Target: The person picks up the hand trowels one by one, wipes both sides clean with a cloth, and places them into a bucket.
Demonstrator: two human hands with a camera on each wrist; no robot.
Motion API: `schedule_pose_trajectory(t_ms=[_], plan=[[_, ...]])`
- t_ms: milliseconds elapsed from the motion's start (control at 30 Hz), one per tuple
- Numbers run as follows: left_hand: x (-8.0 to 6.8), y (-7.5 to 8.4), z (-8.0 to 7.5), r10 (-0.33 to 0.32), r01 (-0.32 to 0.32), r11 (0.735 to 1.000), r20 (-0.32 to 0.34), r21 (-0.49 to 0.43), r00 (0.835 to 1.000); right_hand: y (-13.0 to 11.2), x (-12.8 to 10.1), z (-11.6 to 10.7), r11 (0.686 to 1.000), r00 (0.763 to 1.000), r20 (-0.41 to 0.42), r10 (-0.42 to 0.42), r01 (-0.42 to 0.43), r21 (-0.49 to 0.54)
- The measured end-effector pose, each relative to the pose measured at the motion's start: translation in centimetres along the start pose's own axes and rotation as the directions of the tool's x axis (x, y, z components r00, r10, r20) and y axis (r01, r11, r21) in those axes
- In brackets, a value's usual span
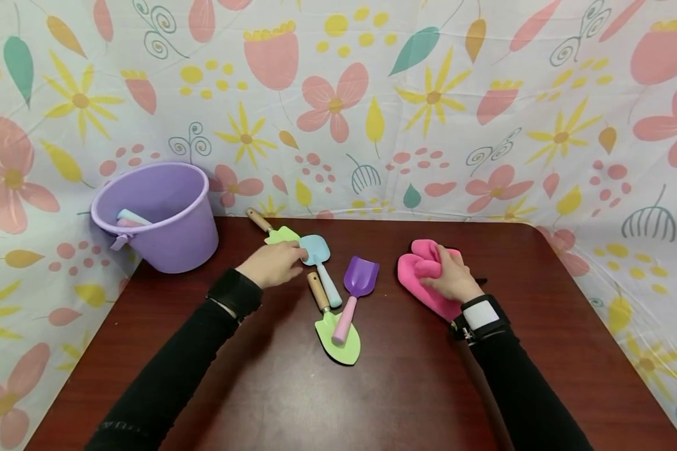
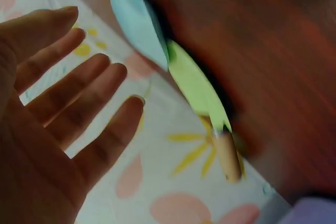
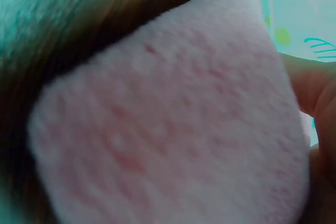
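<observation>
My left hand (image 1: 275, 263) hovers with loosely bent fingers at the left edge of a light blue toy shovel (image 1: 316, 249); in the left wrist view its palm holds nothing. Just beyond it lies a green trowel (image 1: 283, 235) with a wooden handle. A second green trowel (image 1: 344, 351) lies nearer, under the pink handle of a purple toy shovel (image 1: 362, 275). On the right, my right hand (image 1: 456, 279) grips pink fuzzy slippers (image 1: 414, 275), thumb on the near side. Their fuzzy pink surface (image 3: 173, 119) fills most of the right wrist view.
A purple bucket (image 1: 187, 235) stands at the back left of the brown table (image 1: 293, 401), with pale blue and pink pieces (image 1: 134, 217) inside. A flower-print cloth (image 1: 338, 169) hangs behind the table and along both sides.
</observation>
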State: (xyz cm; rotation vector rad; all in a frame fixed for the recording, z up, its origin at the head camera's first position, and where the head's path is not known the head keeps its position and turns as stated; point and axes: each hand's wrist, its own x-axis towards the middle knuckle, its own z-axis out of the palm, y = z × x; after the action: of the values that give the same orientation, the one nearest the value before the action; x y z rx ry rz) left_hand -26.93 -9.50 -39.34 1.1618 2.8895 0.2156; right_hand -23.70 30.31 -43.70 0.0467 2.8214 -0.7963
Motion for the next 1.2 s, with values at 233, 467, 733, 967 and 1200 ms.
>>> schedule_pose_trajectory(t_ms=[233, 467, 733, 967, 1200], plan=[[0.4, 1.6, 3.1, 0.247, -0.243, 0.956, -0.001, 0.164, 0.969, -0.3, 0.8, 0.2, 0.998, 0.999, -0.008, 0.041, -0.041, -0.054], [0.0, 3.3, 4.8, 0.282, -0.311, 0.909, 0.140, 0.276, 0.949, -0.5, 1.4, 0.3, 0.990, 0.995, -0.026, 0.098, -0.100, -0.095], [-0.7, 4.2, 4.9, 0.247, -0.303, 0.932, 0.266, 0.197, 0.932, -0.8, 1.4, 0.3, 0.981, 0.991, -0.061, 0.120, -0.127, -0.148], [-1.5, 4.7, 3.9, 0.242, -0.268, 0.961, 0.252, 0.072, 0.937, -0.4, 1.4, -0.2, 0.989, 0.988, -0.124, 0.092, -0.105, -0.107], [-3.0, 6.2, 4.3, 0.324, -0.330, 0.944, 0.236, -0.015, 0.916, 0.0, 0.9, -0.7, 0.998, 0.984, -0.173, 0.051, -0.046, 0.034]])
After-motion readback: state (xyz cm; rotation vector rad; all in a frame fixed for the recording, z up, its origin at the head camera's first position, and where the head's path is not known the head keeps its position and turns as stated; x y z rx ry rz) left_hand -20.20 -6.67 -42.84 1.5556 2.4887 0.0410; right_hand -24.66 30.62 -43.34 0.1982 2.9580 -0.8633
